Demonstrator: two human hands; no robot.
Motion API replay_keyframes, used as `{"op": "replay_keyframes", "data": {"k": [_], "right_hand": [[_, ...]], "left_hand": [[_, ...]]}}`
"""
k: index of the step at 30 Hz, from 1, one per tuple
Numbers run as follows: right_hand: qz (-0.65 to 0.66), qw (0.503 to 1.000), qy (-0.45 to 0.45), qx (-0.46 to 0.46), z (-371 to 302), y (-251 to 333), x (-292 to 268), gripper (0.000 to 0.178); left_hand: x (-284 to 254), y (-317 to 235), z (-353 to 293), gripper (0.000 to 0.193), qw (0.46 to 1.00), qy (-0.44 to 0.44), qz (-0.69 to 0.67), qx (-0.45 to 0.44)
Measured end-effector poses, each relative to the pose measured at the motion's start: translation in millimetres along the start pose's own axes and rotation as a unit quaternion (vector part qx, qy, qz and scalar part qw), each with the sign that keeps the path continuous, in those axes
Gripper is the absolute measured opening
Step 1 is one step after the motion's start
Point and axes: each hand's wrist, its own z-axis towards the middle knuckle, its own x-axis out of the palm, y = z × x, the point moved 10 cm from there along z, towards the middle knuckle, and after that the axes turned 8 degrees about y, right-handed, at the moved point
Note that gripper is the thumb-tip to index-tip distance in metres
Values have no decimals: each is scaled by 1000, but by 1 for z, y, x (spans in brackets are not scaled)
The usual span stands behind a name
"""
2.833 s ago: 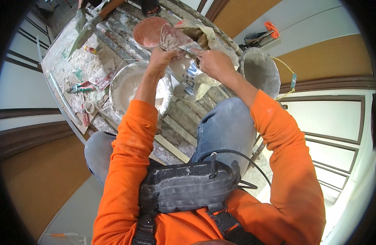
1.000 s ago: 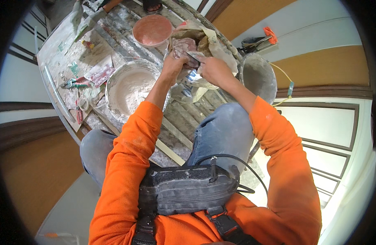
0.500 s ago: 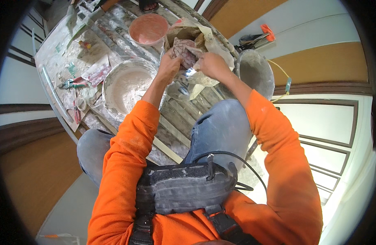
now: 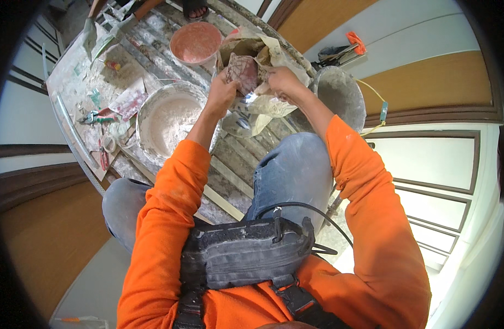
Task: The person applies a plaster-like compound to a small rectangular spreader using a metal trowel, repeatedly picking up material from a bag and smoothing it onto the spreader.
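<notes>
Over the mouth of an open, crumpled sack [image 4: 289,55], my left hand [image 4: 223,94] is closed on a dusty reddish piece with pale streaks [image 4: 243,71]; its exact kind is unclear. My right hand [image 4: 286,85] is closed at the right side of that piece, beside the sack's rim. Some pale material shows under its fingers, but what it grips is hidden. Just left of my left forearm stands a white bucket [image 4: 144,123] with pale powder or paste [image 4: 178,112] inside.
Behind the bucket sits a reddish bowl [image 4: 196,43]. A grey bucket [image 4: 345,93] stands right of the sack. Pliers [image 4: 101,115], red-handled scissors [image 4: 104,158] and scraps lie on the left board. At the far left another person's gloved hands [image 4: 101,35] reach over the slatted platform [image 4: 230,156].
My right hand has drawn back from across the reddish piece to its right edge. My left hand keeps its hold. The other person's gloved hands have come further into view.
</notes>
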Motion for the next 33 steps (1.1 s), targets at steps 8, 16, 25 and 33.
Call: {"op": "replay_keyframes", "data": {"k": [8,16,25,33], "right_hand": [[176,982,-22,66,-11,-14,3,39],[35,990,-136,21,0,-34,-31,30],[-266,955,-50,-118,-22,40,13,41],[-308,941,-53,-134,-15,43,12,37]], "left_hand": [[-2,-11,-4,43,999,-16,-35,14],[10,-8,2,48,997,23,73,29],[3,-9,7,44,1000,9,-7,3],[12,-3,2,38,997,65,-16,-38]]}}
